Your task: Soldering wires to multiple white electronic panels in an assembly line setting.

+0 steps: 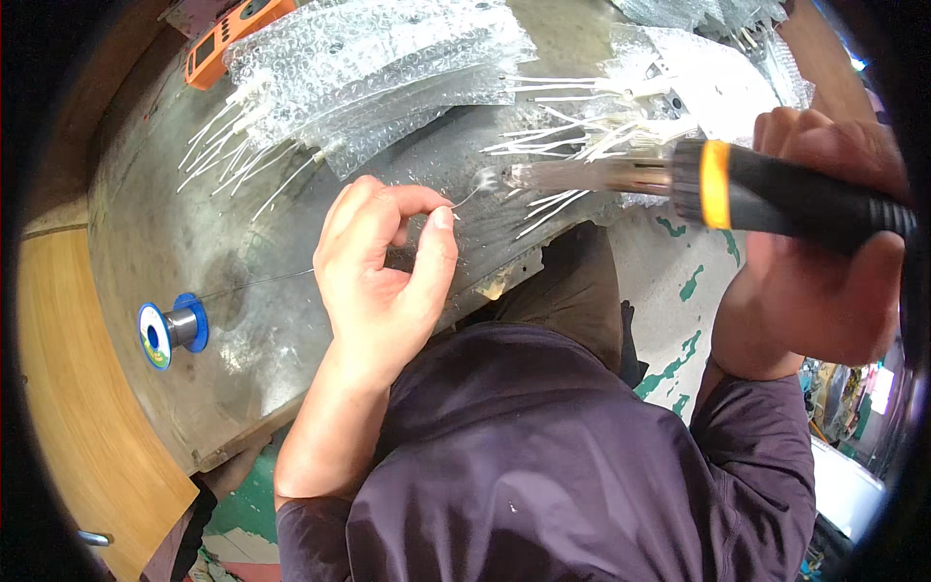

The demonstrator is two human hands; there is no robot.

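Note:
Between thumb and forefinger, my left hand [383, 267] pinches a thin solder wire [262, 281]. It runs back to a blue-flanged spool [180, 326] at the left of the table, and its short free end reaches toward the iron's tip. My right hand [810, 291], somewhat blurred, is wrapped round the black handle of a soldering iron [756, 194] with a yellow ring. The iron's metal shaft points left, level above the table. A whitish wisp or glint shows where wire end and tip come together; whether they touch I cannot tell.
Bubble-wrapped bundles [388, 58] with white wire leads [228, 145] lie at the back left; more white leads [601, 131] fan out from wrapped parts at the back right. An orange meter [228, 44] lies at the far left. The grey table's [262, 378] near edge runs before my body.

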